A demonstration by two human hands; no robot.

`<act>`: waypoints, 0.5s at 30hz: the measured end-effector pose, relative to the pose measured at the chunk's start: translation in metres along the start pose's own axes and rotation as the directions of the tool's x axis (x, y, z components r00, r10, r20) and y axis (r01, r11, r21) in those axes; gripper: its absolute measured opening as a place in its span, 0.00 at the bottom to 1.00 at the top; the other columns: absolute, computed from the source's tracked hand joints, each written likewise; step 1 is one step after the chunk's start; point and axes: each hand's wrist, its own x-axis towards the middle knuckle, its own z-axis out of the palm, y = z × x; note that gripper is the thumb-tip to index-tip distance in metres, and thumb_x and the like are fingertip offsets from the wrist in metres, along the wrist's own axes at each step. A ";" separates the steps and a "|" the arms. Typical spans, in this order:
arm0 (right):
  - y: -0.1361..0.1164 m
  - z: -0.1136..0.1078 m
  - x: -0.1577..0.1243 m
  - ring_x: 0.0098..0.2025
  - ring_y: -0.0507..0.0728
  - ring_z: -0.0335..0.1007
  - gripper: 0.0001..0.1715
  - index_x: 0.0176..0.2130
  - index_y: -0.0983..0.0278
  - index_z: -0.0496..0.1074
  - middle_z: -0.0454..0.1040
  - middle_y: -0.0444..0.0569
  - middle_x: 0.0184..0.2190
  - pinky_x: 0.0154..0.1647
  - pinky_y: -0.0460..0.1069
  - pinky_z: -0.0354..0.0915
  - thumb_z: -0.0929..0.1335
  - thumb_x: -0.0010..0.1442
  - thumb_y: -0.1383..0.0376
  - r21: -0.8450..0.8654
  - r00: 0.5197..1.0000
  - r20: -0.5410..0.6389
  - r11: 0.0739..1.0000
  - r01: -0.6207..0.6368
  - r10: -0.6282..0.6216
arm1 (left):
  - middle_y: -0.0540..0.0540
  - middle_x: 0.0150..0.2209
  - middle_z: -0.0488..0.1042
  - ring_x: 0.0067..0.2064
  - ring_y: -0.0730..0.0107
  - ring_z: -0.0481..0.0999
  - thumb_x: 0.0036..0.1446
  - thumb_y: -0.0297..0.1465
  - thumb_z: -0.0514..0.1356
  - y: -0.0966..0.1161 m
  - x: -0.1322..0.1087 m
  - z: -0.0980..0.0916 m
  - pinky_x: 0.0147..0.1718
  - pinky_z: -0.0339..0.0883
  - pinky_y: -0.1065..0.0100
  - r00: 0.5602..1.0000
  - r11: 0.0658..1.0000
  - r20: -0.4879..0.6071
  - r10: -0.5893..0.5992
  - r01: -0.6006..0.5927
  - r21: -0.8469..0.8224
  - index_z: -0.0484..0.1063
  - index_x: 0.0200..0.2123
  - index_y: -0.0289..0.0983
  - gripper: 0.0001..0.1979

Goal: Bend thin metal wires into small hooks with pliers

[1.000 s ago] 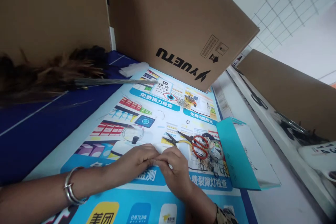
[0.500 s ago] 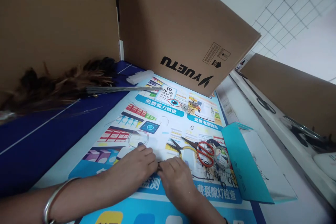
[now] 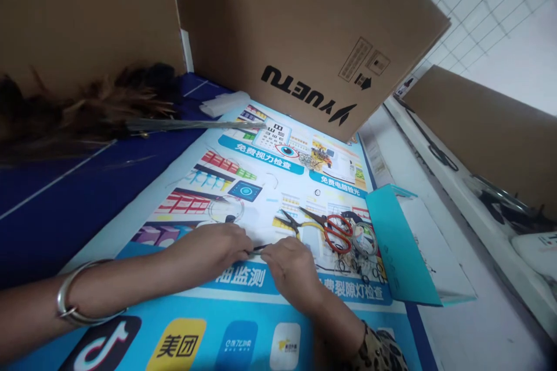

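Observation:
My left hand (image 3: 224,245) and my right hand (image 3: 289,269) are close together over the printed sheet (image 3: 243,301), fingers pinched. Between their fingertips runs a thin dark strip (image 3: 258,248), gripped from both sides; its kind is too small to tell. Just beyond my right hand lie yellow-handled pliers (image 3: 290,221) and red-handled scissors (image 3: 337,232). A coil of thin wire (image 3: 364,239) rests beside the scissors, with several small dark rings (image 3: 363,266) scattered near it. Past my left hand is a loop of clear line (image 3: 226,208).
On the left, brown feathers (image 3: 108,95) and a bundle of thin wires (image 3: 195,124) lie on blue cloth (image 3: 87,191). A large cardboard box (image 3: 304,29) stands behind. To the right is an open turquoise box (image 3: 402,249). Small metal pieces (image 3: 311,161) lie farther back.
My view has tilted down a little, showing more of the sheet's near part. Both hands stay together; slightly more of the dark strip shows between the fingertips.

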 end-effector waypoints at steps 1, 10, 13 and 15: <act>-0.002 0.000 0.000 0.40 0.56 0.75 0.13 0.40 0.59 0.80 0.82 0.48 0.36 0.45 0.51 0.69 0.66 0.72 0.69 -0.002 1.000 0.003 1.000 -0.001 0.001 | 0.42 0.36 0.84 0.40 0.55 0.80 0.65 0.29 0.58 -0.001 -0.002 -0.001 0.40 0.64 0.61 1.000 1.000 0.030 -0.007 0.007 0.023 0.83 0.35 0.40 0.12; -0.009 -0.001 -0.001 0.41 0.60 0.73 0.11 0.43 0.62 0.81 0.81 0.51 0.37 0.45 0.54 0.69 0.68 0.73 0.62 0.005 1.000 0.013 1.000 0.004 -0.004 | 0.44 0.37 0.82 0.41 0.55 0.78 0.61 0.20 0.56 0.005 -0.022 0.002 0.45 0.66 0.58 0.998 0.984 -0.029 0.056 -0.050 0.170 0.80 0.35 0.42 0.15; 0.001 -0.014 0.004 0.39 0.58 0.76 0.12 0.40 0.61 0.80 0.82 0.49 0.35 0.45 0.53 0.71 0.69 0.72 0.59 0.298 0.993 -0.104 0.954 -0.030 0.064 | 0.46 0.38 0.81 0.41 0.55 0.77 0.62 0.20 0.56 0.001 -0.027 0.006 0.46 0.65 0.59 0.996 0.987 -0.071 0.050 -0.038 0.159 0.82 0.40 0.44 0.17; 0.008 -0.023 0.006 0.35 0.55 0.75 0.14 0.35 0.60 0.78 0.80 0.46 0.31 0.40 0.51 0.71 0.68 0.72 0.60 0.478 0.950 -0.171 0.865 -0.151 0.261 | 0.46 0.39 0.81 0.43 0.55 0.77 0.64 0.21 0.55 -0.002 -0.030 0.007 0.48 0.63 0.59 0.993 0.990 -0.112 0.038 -0.023 0.138 0.82 0.50 0.46 0.20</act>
